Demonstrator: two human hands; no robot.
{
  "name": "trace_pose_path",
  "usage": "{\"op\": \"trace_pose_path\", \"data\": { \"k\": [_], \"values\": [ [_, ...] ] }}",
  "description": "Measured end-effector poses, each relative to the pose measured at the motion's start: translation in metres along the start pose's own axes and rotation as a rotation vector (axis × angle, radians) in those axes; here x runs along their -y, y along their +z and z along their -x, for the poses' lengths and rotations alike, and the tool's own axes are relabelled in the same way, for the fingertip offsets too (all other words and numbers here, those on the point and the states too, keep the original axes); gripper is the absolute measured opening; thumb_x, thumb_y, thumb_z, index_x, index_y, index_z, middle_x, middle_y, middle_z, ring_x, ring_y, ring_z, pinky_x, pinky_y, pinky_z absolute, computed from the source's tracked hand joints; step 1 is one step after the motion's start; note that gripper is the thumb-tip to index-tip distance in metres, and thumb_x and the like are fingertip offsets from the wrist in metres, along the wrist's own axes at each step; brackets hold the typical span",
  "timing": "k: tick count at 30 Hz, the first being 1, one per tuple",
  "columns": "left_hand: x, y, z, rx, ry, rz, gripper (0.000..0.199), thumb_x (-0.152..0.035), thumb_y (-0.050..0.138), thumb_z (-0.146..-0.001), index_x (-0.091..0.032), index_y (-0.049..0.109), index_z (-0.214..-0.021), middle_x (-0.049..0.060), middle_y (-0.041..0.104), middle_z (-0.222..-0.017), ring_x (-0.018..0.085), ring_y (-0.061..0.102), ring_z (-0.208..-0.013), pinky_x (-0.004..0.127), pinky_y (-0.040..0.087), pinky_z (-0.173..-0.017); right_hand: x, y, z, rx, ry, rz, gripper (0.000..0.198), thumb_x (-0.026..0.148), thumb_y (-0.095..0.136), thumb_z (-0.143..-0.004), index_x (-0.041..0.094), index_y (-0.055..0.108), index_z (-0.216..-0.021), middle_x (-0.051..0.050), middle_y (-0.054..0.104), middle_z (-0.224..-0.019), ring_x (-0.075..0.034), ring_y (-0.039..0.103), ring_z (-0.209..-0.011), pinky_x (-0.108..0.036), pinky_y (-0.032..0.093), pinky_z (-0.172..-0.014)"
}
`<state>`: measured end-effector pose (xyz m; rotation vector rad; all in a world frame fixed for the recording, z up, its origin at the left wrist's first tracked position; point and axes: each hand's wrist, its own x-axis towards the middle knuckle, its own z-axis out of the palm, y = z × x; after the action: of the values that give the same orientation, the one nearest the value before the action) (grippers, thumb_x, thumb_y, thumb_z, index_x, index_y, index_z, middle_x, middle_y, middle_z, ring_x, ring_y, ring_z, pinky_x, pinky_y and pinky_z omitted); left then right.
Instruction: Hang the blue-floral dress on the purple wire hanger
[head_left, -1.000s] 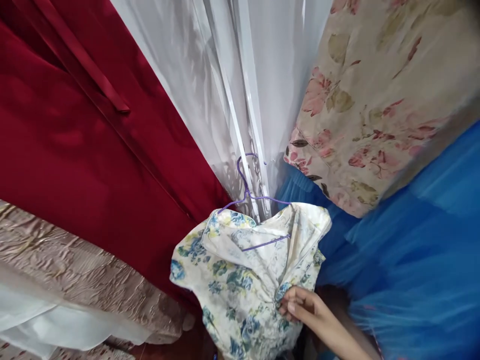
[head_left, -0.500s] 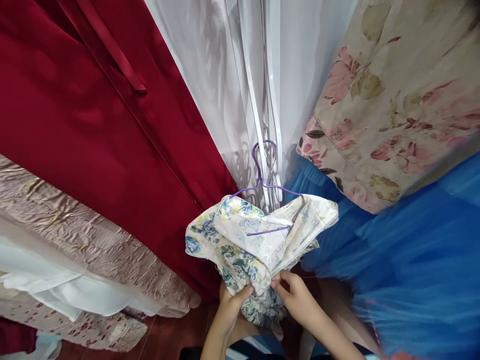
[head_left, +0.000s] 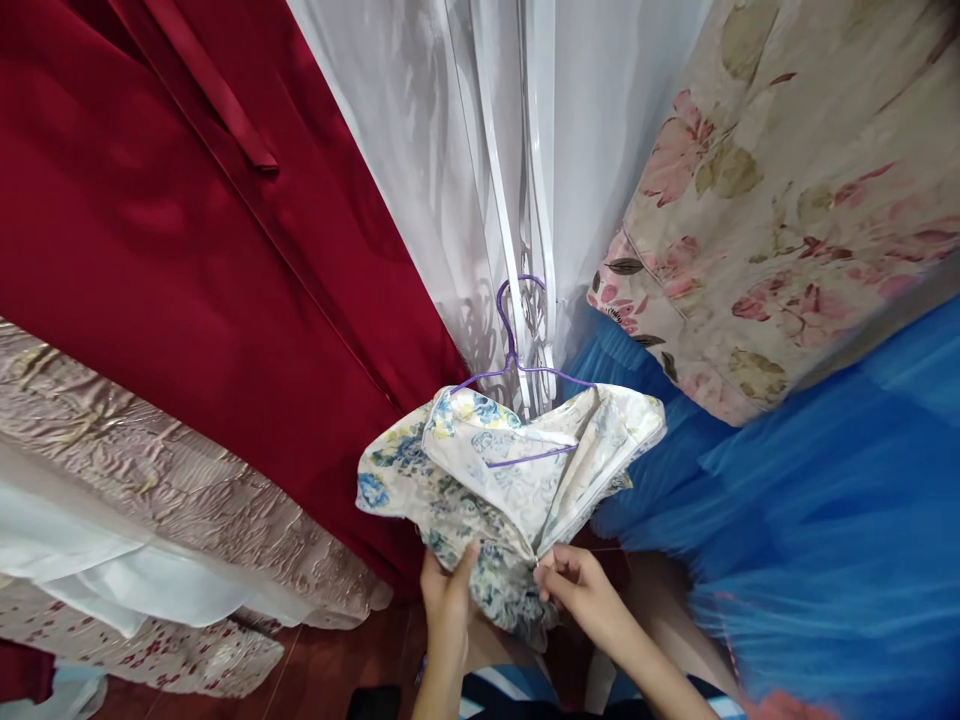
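A white dress (head_left: 480, 510) with blue and yellow flowers hangs on a purple wire hanger (head_left: 512, 345). Its back lies open in a V, and the hanger's lower bar shows inside. At the bottom of the V, my right hand (head_left: 577, 585) pinches the zipper (head_left: 537, 562) between thumb and fingers; the pull itself is mostly covered. My left hand (head_left: 448, 595) grips the dress at its left side, thumb on top and fingers partly hidden beneath the cloth. Below the hands, the gathered skirt bunches up.
White garments with long straps (head_left: 499, 180) hang behind the hanger. A red satin garment (head_left: 225, 260) and a pinkish embossed one (head_left: 150, 470) are on the left. On the right hang a floral cloth (head_left: 750, 250) and blue tulle (head_left: 810, 500). Reddish floor tiles (head_left: 322, 660) show below.
My left hand has shifted left and up along the side of the dress. My right hand stays at the base of the V, which reaches slightly lower. The view has moved slightly.
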<state>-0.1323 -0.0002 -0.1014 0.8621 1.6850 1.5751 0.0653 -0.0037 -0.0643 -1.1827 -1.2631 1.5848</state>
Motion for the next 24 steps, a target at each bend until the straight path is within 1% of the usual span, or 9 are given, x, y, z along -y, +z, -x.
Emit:
{"op": "trace_pose_path", "data": {
  "k": [2,3,4,6,8,9,13,18,24],
  "values": [
    [-0.002,-0.003,-0.001,-0.227,0.171,-0.105,0.060,-0.048,0.074,-0.079,-0.021,0.048,-0.127,0.014,0.056,-0.129,0.031,0.055,-0.124,0.049,0.047,-0.104,0.001,-0.004,0.000,-0.043,0.027,-0.005,0.032,0.042,0.062,-0.084,0.017,0.058,-0.065,0.001,0.059,-0.056,-0.011,0.040,-0.048,-0.026,0.030,-0.052],
    [-0.002,-0.002,0.003,-0.283,0.261,-0.164,0.057,-0.046,0.073,-0.082,-0.022,0.047,-0.127,0.014,0.053,-0.130,0.031,0.053,-0.124,0.049,0.045,-0.105,0.002,-0.005,-0.001,-0.061,0.029,-0.006,0.031,0.042,0.062,-0.083,0.017,0.058,-0.065,0.001,0.060,-0.055,-0.011,0.040,-0.047,-0.026,0.029,-0.051],
    [-0.002,0.000,0.009,-0.250,0.338,-0.225,0.053,-0.043,0.072,-0.083,-0.022,0.047,-0.126,0.014,0.052,-0.130,0.030,0.052,-0.124,0.049,0.043,-0.106,0.004,-0.006,-0.001,-0.069,0.029,-0.007,0.030,0.040,0.063,-0.083,0.017,0.058,-0.065,0.001,0.060,-0.053,-0.011,0.040,-0.046,-0.026,0.030,-0.051],
    [0.001,0.009,0.026,0.026,0.434,-0.332,0.039,-0.034,0.069,-0.086,-0.023,0.054,-0.120,0.012,0.055,-0.125,0.030,0.054,-0.121,0.048,0.042,-0.107,0.009,-0.004,0.000,-0.059,0.035,-0.007,0.026,0.036,0.063,-0.082,0.017,0.060,-0.066,0.002,0.059,-0.048,-0.011,0.042,-0.045,-0.025,0.032,-0.051],
    [0.004,0.024,0.043,0.337,0.422,-0.367,0.023,-0.025,0.062,-0.088,-0.024,0.060,-0.110,0.010,0.062,-0.115,0.028,0.059,-0.112,0.042,0.047,-0.100,0.014,0.001,0.001,-0.031,0.046,-0.013,0.024,0.033,0.063,-0.082,0.015,0.062,-0.066,0.002,0.058,-0.046,-0.011,0.045,-0.044,-0.024,0.033,-0.051],
    [0.005,0.031,0.049,0.420,0.392,-0.363,0.016,-0.022,0.059,-0.088,-0.023,0.062,-0.104,0.009,0.065,-0.105,0.027,0.062,-0.103,0.039,0.050,-0.093,0.017,0.003,0.002,-0.019,0.050,-0.027,0.025,0.033,0.063,-0.083,0.015,0.062,-0.066,0.002,0.059,-0.046,-0.010,0.046,-0.043,-0.024,0.033,-0.050],
    [-0.001,0.053,0.056,0.456,0.357,-0.341,0.016,-0.017,0.048,-0.091,-0.020,0.056,-0.077,0.002,0.060,-0.073,0.019,0.059,-0.073,0.029,0.047,-0.071,0.034,0.002,-0.002,-0.039,0.026,-0.161,0.030,0.039,0.065,-0.083,0.016,0.060,-0.064,0.003,0.057,-0.042,-0.007,0.035,-0.036,-0.022,0.024,-0.042],
    [-0.030,0.054,0.041,0.675,0.509,-0.632,0.017,-0.011,0.046,-0.090,-0.019,0.059,-0.082,0.004,0.064,-0.083,0.018,0.061,-0.080,0.027,0.043,-0.072,0.097,-0.010,-0.028,-0.186,-0.120,-0.332,0.026,0.036,0.073,-0.077,0.016,0.063,-0.064,0.006,0.051,-0.039,-0.005,0.026,-0.035,-0.022,0.015,-0.040],
    [-0.061,0.047,0.038,0.888,0.609,-1.166,0.033,-0.007,0.049,-0.083,-0.022,0.068,-0.105,0.008,0.071,-0.100,0.026,0.068,-0.087,0.035,0.046,-0.075,0.187,0.003,-0.057,-0.153,-0.318,-0.433,0.023,0.028,0.073,-0.072,0.014,0.064,-0.056,0.006,0.047,-0.037,-0.004,0.028,-0.034,-0.022,0.015,-0.037]
  ]
}}
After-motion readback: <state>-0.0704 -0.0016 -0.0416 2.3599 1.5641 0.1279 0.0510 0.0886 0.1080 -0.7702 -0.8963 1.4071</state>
